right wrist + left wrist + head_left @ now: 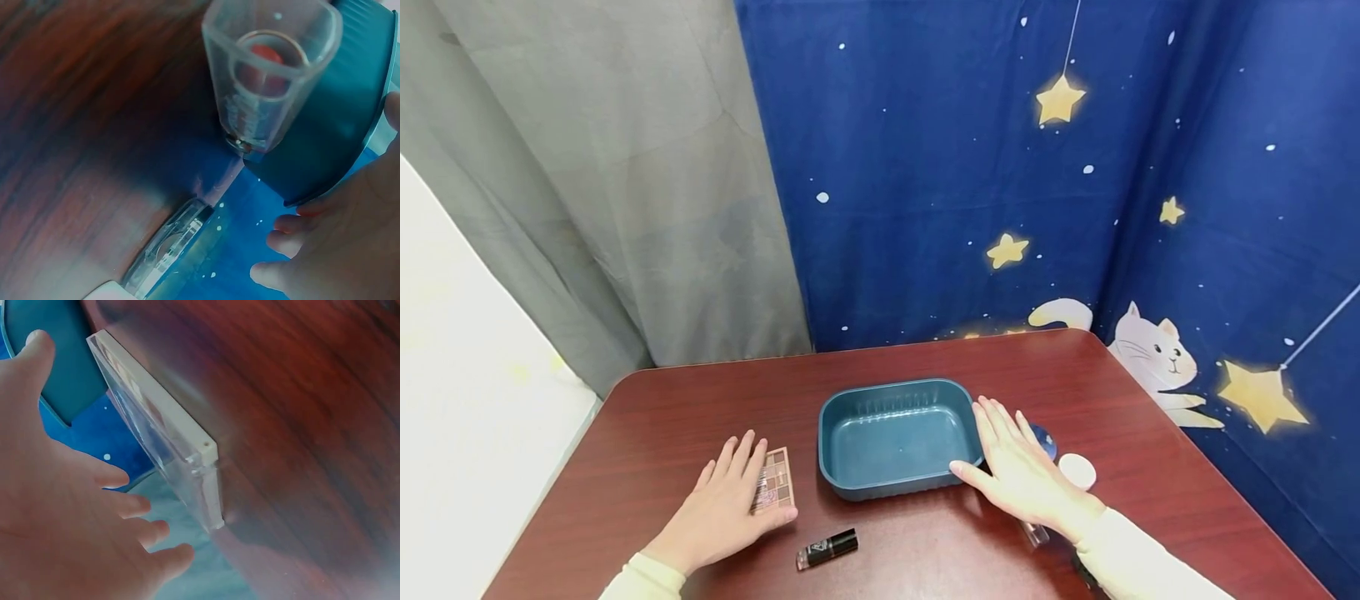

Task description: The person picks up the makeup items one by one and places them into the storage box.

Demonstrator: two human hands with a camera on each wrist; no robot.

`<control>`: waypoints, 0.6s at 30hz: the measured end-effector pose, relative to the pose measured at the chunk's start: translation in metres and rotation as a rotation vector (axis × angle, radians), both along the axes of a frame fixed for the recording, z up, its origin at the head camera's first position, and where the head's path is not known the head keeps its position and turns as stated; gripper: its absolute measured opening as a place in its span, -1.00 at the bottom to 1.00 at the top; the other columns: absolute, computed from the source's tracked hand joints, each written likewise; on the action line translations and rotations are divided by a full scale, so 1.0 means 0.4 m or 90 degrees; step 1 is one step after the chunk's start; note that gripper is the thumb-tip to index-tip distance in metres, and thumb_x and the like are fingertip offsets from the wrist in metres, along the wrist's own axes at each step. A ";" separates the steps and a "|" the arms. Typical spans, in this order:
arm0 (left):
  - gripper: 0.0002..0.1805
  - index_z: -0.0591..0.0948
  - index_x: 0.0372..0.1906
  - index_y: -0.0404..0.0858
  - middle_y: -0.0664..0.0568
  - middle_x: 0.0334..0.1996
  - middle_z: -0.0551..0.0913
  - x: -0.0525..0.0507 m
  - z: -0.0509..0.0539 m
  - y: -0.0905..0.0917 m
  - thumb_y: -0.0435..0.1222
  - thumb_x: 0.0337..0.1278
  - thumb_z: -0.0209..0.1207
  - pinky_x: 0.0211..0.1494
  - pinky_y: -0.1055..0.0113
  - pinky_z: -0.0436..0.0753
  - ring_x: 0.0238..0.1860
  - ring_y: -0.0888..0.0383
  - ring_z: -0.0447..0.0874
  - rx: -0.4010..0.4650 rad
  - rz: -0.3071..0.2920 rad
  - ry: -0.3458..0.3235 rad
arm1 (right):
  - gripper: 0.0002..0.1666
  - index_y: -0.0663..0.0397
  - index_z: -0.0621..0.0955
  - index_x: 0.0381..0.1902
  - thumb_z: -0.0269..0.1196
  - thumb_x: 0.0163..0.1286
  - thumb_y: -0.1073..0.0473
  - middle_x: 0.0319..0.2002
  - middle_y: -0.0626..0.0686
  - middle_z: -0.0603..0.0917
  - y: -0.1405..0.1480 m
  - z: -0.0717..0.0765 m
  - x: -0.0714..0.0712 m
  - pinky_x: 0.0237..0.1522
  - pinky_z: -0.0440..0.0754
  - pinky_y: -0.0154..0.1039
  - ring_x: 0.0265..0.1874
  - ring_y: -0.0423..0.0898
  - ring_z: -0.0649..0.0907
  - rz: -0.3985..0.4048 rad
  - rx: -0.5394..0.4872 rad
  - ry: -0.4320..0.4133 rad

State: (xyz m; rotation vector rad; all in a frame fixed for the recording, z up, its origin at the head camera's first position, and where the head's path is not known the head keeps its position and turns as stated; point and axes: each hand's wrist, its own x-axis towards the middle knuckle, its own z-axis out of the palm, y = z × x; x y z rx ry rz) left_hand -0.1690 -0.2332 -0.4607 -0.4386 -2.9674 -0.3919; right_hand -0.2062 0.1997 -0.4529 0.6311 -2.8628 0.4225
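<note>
My left hand (pixel 718 508) is spread above an eyeshadow palette (pixel 781 479), its fingers fairly straight and holding nothing. In the left wrist view, a gap shows between the hand and the palette's clear lid (pixel 150 437). My right hand (pixel 1018 475) is over the right side of a teal plastic basin (pixel 898 486), fingers extended; whether it touches the rim I cannot tell. A clear-cased lipstick with a red tip (pixel 265 62) stands below this hand, mostly hidden in the head view. A small black-capped tube (pixel 827 548) lies in front of the basin.
Right of the right hand are a blue round item (pixel 1045 440) and a white round lid (pixel 1077 472). Something dark (pixel 1084 573) is partly hidden under the right sleeve. The reddish-brown table (pixel 700 400) ends at grey and blue curtains (pixel 925 167).
</note>
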 end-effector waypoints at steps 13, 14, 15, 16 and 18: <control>0.10 0.40 0.43 -0.37 -0.31 0.46 0.27 -0.001 -0.004 -0.015 0.44 0.08 0.13 0.34 -0.30 0.29 0.44 -0.38 0.21 -0.005 -0.049 0.007 | 0.20 0.18 0.10 0.60 0.01 0.35 -0.57 0.59 0.10 0.07 -0.001 -0.004 0.003 0.46 -0.01 0.28 0.55 0.10 0.08 -0.006 0.004 -0.002; 0.09 0.41 0.43 -0.35 -0.30 0.46 0.28 -0.002 -0.006 -0.017 0.44 0.08 0.13 0.34 -0.31 0.29 0.44 -0.37 0.21 -0.008 -0.053 0.008 | 0.20 0.18 0.10 0.60 0.01 0.35 -0.57 0.59 0.10 0.06 -0.001 -0.004 0.003 0.46 -0.01 0.29 0.55 0.11 0.08 -0.006 0.005 -0.002; 0.08 0.42 0.43 -0.34 -0.29 0.46 0.29 -0.004 -0.007 -0.018 0.44 0.08 0.13 0.33 -0.32 0.29 0.44 -0.37 0.21 -0.012 -0.057 0.009 | 0.19 0.18 0.10 0.59 0.02 0.35 -0.56 0.59 0.11 0.06 -0.001 -0.003 0.003 0.45 -0.01 0.29 0.55 0.12 0.08 -0.005 0.004 -0.002; 0.07 0.42 0.43 -0.33 -0.29 0.45 0.29 -0.006 -0.008 -0.019 0.43 0.07 0.14 0.33 -0.32 0.29 0.44 -0.36 0.21 -0.015 -0.061 0.009 | 0.19 0.19 0.10 0.59 0.04 0.36 -0.55 0.59 0.11 0.06 -0.001 -0.003 0.003 0.45 -0.01 0.29 0.55 0.12 0.08 -0.004 0.004 -0.001; 0.06 0.42 0.43 -0.32 -0.28 0.45 0.31 -0.010 -0.007 -0.021 0.42 0.07 0.17 0.32 -0.34 0.29 0.43 -0.37 0.22 -0.019 -0.066 0.009 | 0.17 0.20 0.11 0.59 0.08 0.37 -0.51 0.59 0.12 0.07 -0.001 -0.002 0.002 0.45 -0.01 0.30 0.55 0.14 0.09 -0.003 0.001 0.002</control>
